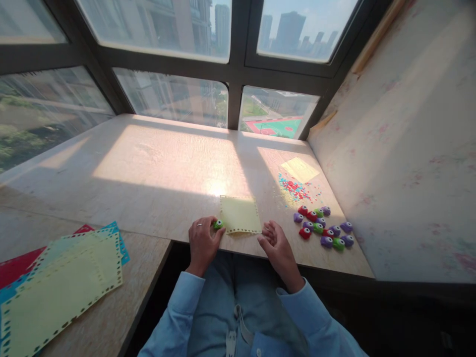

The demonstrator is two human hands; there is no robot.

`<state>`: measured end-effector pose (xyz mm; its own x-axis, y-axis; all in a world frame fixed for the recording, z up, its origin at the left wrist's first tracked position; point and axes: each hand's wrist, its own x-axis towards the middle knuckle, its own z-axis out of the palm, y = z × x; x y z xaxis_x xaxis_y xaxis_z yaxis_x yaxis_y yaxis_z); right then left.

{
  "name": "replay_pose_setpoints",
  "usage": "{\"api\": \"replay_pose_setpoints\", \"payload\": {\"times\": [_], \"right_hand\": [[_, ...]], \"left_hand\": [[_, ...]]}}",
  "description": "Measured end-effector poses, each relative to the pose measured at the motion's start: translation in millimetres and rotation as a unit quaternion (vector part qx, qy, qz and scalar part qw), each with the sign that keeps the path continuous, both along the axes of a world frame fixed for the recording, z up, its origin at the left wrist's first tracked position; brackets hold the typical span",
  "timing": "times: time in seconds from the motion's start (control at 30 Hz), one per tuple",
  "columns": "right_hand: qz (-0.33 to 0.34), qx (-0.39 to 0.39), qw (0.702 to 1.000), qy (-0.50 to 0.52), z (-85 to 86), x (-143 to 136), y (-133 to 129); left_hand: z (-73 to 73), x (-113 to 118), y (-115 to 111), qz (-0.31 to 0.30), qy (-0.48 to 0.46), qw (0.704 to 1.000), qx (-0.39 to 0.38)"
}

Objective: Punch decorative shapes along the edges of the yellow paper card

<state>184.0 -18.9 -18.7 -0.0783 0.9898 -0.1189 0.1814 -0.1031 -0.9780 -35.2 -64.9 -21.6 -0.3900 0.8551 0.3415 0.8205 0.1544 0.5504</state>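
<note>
A pale yellow sheet [240, 214] lies near the table's front edge, with punched holes along its edges and its front edge lifted slightly. At the sheet's left side, my left hand [204, 242] has its fingers closed around a small green hole punch [218, 224] with a white, eye-like spot. My right hand [277, 246] is by the sheet's front right corner, its fingers curled; whether they pinch the corner is too small to tell.
Several red, green and purple punches [318, 227] sit at the right. Behind them are scattered paper bits [293, 188] and a small yellow paper [300, 169]. Punched yellow sheets [74, 292], with red and blue ones, overlap at the left. Windows and a wall border the table [159, 158].
</note>
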Motion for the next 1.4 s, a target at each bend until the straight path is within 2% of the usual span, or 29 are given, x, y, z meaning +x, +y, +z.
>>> {"api": "replay_pose_setpoints", "payload": {"times": [0.13,0.27,0.37,0.5,0.6,0.77,0.9,1.0,1.2,1.3,1.4], "right_hand": [[-0.069,-0.112,0.975,0.180,8.1,-4.9,4.5],[-0.064,-0.186,0.938,0.284,18.0,-8.3,15.9],[-0.024,-0.204,0.945,0.254,21.5,-9.8,30.1],[-0.027,-0.112,0.985,0.126,20.1,-5.2,47.8],[-0.022,-0.079,0.992,0.095,18.6,-0.2,51.0],[0.021,-0.129,0.972,0.195,18.1,-2.3,39.4],[0.003,-0.156,0.945,0.289,14.4,-6.7,35.8],[0.006,-0.163,0.935,0.316,13.7,-8.5,38.3],[0.069,-0.156,0.963,0.209,25.8,-16.2,49.9],[0.117,-0.107,0.984,0.081,28.7,-18.4,65.0],[0.129,-0.055,0.989,-0.040,24.9,-16.7,81.9]], "left_hand": [[-0.2,2.6,0.1,0.009,-0.001,1.000,-0.007],[0.0,3.4,-0.8,0.006,0.007,1.000,-0.003],[-0.6,3.4,-1.2,0.006,0.008,1.000,-0.004],[-1.7,2.4,-1.0,0.002,0.011,1.000,-0.005],[-1.8,2.1,-0.5,0.004,0.013,1.000,-0.006],[-0.5,3.1,-0.3,0.009,0.014,1.000,-0.011],[-0.1,3.1,-0.4,0.008,0.016,1.000,-0.020],[-0.5,2.7,-0.4,0.008,0.017,1.000,-0.021],[-0.6,2.8,-0.9,0.004,0.018,1.000,-0.012],[0.9,2.3,-0.4,0.007,0.008,1.000,-0.016],[2.4,0.0,-0.3,0.010,-0.010,1.000,-0.017]]}}
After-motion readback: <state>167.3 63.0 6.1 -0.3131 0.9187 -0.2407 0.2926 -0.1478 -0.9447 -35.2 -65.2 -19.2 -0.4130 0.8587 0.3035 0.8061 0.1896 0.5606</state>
